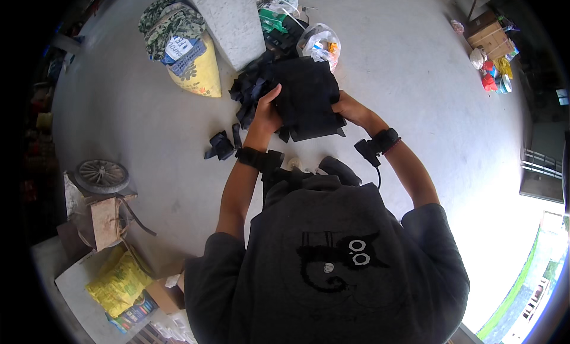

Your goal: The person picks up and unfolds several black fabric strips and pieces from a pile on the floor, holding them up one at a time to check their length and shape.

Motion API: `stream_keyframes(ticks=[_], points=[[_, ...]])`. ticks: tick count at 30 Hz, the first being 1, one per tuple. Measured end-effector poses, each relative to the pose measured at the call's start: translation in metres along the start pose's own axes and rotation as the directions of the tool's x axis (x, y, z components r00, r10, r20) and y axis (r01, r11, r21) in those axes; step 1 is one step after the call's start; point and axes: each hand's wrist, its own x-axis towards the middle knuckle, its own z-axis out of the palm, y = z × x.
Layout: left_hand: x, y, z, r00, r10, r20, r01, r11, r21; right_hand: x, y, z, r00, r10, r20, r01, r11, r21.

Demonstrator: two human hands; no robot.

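Observation:
Between both hands I hold a stack of flat black pieces (308,99), which look like fabric, with uneven edges. My left hand (268,112) grips its left side, the thumb lying on top. At the right edge, my right hand (352,108) pinches the stack, its fingers partly hidden beneath. Behind and to the left, a heap of similar black pieces (249,88) spreads over the concrete floor. A few loose black pieces (220,145) lie nearer to my left forearm. Each wrist wears a black strapped device.
A concrete pillar (229,27) rises beyond the heap, beside a yellow woven sack (200,72). Behind the stack stands a white plastic bag (319,43). At left are a spoked wheel (102,175) and a yellow bag (118,284); cardboard boxes (490,38) sit far right.

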Motion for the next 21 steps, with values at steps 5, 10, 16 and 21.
stream_keyframes(ticks=[5,10,16,21], points=[[0.003,-0.001,-0.001,0.998,0.049,-0.035,-0.042,0.981,0.190,-0.005,0.006,-0.008,0.980,-0.051,-0.192,0.024,0.990,-0.140],[0.000,-0.003,0.001,1.000,0.000,-0.011,0.004,0.948,0.318,-0.012,-0.002,0.002,0.953,-0.117,-0.281,0.127,0.992,0.016],[-0.004,-0.003,0.012,0.993,-0.103,-0.056,0.116,0.931,0.345,-0.010,0.000,-0.002,0.967,0.000,-0.256,0.097,0.925,0.367],[0.003,-0.014,-0.006,0.992,-0.125,-0.020,0.126,0.970,0.207,0.005,0.012,-0.007,0.933,0.065,-0.354,0.122,0.869,0.480]])
